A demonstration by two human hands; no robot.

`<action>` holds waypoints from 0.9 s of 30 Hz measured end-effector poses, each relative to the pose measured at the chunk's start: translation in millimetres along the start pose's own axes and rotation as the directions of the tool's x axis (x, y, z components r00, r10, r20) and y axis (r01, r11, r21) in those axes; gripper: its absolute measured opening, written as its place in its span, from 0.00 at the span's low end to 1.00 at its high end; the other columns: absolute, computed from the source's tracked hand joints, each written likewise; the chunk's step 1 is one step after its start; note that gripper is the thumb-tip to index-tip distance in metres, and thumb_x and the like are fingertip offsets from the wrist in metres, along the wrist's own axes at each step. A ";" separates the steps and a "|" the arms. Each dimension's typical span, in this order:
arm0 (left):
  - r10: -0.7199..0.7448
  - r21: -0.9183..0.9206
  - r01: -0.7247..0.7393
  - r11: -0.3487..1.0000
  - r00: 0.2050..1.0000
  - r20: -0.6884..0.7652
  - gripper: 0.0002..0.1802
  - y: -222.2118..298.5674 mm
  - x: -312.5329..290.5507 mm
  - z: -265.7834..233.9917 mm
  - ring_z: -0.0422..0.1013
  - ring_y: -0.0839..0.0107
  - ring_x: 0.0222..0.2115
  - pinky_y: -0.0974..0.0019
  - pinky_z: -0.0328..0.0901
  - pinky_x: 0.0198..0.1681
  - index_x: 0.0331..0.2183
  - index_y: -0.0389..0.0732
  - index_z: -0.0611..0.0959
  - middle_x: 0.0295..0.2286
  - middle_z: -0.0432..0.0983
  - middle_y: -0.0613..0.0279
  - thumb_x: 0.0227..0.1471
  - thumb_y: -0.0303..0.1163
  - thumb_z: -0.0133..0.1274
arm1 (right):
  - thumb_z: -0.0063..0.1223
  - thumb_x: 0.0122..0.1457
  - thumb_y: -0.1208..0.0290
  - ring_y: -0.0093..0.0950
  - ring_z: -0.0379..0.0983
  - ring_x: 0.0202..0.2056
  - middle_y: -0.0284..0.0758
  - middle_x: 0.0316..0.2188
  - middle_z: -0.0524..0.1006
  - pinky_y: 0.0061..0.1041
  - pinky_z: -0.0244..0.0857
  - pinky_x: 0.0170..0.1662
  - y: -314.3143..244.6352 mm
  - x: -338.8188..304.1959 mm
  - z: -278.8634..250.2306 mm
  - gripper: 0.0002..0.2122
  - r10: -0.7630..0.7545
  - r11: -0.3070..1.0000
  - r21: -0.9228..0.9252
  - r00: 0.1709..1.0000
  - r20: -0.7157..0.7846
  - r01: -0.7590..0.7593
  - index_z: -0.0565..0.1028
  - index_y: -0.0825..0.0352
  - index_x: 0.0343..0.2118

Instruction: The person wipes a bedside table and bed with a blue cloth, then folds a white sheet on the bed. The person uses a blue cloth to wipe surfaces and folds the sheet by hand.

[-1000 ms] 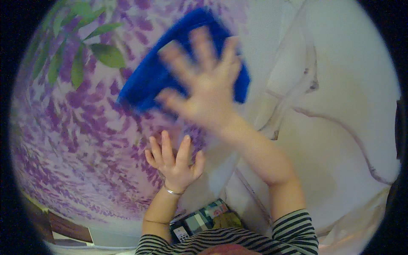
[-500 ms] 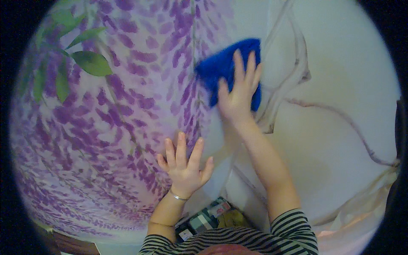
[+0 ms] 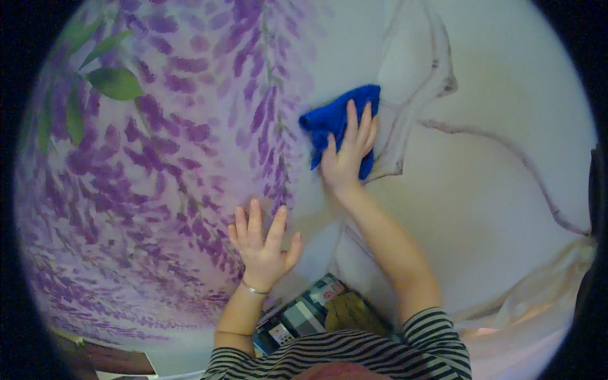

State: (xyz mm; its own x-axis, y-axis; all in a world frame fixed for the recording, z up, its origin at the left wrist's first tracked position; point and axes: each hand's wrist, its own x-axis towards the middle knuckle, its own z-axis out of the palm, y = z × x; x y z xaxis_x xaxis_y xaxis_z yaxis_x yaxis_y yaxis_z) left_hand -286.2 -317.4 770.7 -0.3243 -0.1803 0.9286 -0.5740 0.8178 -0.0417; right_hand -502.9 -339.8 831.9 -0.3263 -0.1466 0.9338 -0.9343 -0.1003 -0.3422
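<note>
Under my right hand [image 3: 347,155] lies a bright blue cloth [image 3: 330,120], pressed against a painted wall [image 3: 506,95]. The fingers reach up over the cloth, with the thumb apart; its pointed left corner and upper edge stick out past them. My left hand [image 3: 261,250], a thin silver bangle at its wrist, has spread fingers and holds nothing. It rests on or close to the wall by the purple flower pattern [image 3: 190,133], lower and further left than the cloth. Whether its palm touches the wall, I cannot tell.
Grey-brown branches [image 3: 506,152] are painted on the pale right side, green leaves [image 3: 116,83] at upper left. Patterned dark fabric or a box [image 3: 304,316], partly hidden, lies below between my arms. Beige draped cloth [image 3: 538,288] hangs at lower right; a brown object [image 3: 120,356] sits at lower left.
My right hand has moved the blue cloth down along the wall. My left hand stays spread, and the whole view has shifted slightly.
</note>
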 end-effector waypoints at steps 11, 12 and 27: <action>-0.128 0.297 0.167 0.940 0.981 -0.146 0.30 -40.7 -32.6 -60.4 0.49 0.45 0.58 0.48 0.39 0.61 0.48 0.47 0.75 0.56 0.52 0.40 0.41 0.45 0.59 | 0.58 0.41 0.47 0.58 0.35 0.61 0.36 0.63 0.51 0.68 0.29 0.56 -64.6 -85.3 -17.0 0.34 -0.347 0.937 0.178 0.768 0.538 0.299 0.63 0.36 0.56; -0.144 0.365 0.197 0.910 0.975 -0.168 0.31 -44.9 -24.5 -70.1 0.48 0.47 0.59 0.47 0.39 0.61 0.50 0.48 0.74 0.56 0.52 0.43 0.43 0.45 0.58 | 0.59 0.42 0.48 0.59 0.33 0.61 0.43 0.63 0.49 0.66 0.30 0.57 -54.1 -67.4 -20.0 0.36 -0.257 0.966 0.100 0.851 0.458 0.238 0.62 0.43 0.58; -0.202 0.568 0.314 0.761 0.946 -0.252 0.32 -98.2 -32.2 -136.8 0.42 0.49 0.62 0.44 0.36 0.61 0.54 0.47 0.70 0.60 0.51 0.47 0.48 0.47 0.47 | 0.48 0.50 0.42 0.58 0.37 0.61 0.35 0.60 0.58 0.67 0.29 0.56 -182.5 -77.0 -23.6 0.28 -0.451 0.893 0.249 0.739 0.500 0.376 0.64 0.37 0.56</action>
State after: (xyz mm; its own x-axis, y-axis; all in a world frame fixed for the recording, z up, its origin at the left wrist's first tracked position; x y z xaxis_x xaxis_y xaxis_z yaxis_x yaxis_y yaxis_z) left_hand -116.5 -317.2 795.3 -0.0009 -0.1982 0.9802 -0.9655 0.2553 0.0507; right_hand -310.6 -286.9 824.9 0.2519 -0.5551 0.7927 -0.9209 -0.3893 0.0201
